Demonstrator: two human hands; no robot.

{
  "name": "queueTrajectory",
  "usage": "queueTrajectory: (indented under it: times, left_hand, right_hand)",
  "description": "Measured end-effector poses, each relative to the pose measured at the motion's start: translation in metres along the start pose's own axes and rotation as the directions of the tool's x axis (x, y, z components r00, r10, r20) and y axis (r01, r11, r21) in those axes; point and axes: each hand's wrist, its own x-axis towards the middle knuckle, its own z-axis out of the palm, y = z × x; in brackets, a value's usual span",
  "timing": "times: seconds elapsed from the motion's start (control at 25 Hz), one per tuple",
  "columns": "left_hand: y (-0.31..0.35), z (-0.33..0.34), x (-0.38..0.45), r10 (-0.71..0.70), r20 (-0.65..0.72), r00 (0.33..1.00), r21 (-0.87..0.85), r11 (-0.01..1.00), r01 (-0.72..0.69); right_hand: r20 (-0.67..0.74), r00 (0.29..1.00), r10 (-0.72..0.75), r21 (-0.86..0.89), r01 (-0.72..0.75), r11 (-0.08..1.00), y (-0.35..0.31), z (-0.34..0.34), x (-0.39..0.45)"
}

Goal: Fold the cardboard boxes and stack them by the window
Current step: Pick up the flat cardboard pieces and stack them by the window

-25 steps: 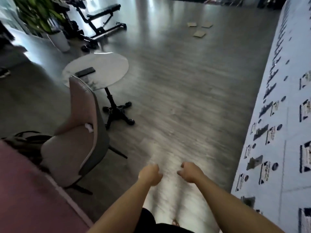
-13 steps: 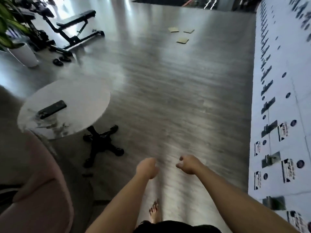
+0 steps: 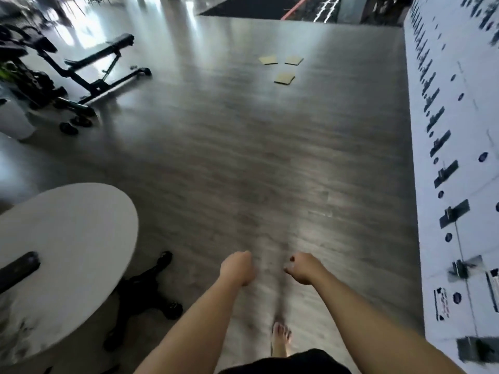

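No text, brand, number or sign could be read anywhere; the only printing stood on the white wall of stacked boxes (image 3: 459, 130) along the right side, where dark marks, round dots and small label-like patches ran in rows, all too smeared by motion blur to make out a single letter; the three flat cardboard pieces (image 3: 284, 78) on the far floor showed plain brown faces; the dark device (image 3: 19, 268) on the round white table (image 3: 81, 238) bore no legible marking.
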Motion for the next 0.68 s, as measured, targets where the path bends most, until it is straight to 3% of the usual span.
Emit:
queueTrajectory:
  times: [0.2,0.36,0.68]
  left_hand:
    - [0.017,-0.085,0.104,-0.082,-0.081,0.993,-0.057,0.995,0.078]
    - [0.013,-0.129,0.187,-0.115,-0.063,0.991,-0.042,0.993,0.113]
    - [0.035,-0.251,0.404,-0.019,0.024,1.0,0.001,1.0,0.019]
  right_hand:
    - [0.049,0.995,-0.086,-0.092,0.09,0.992,-0.038,-0.098,0.106]
    - [0.066,0.991,-0.117,-0.113,0.124,0.986,-0.068,-0.156,0.188]
    - [0.058,0.998,0.026,-0.034,-0.024,0.999,-0.104,-0.283,0.354]
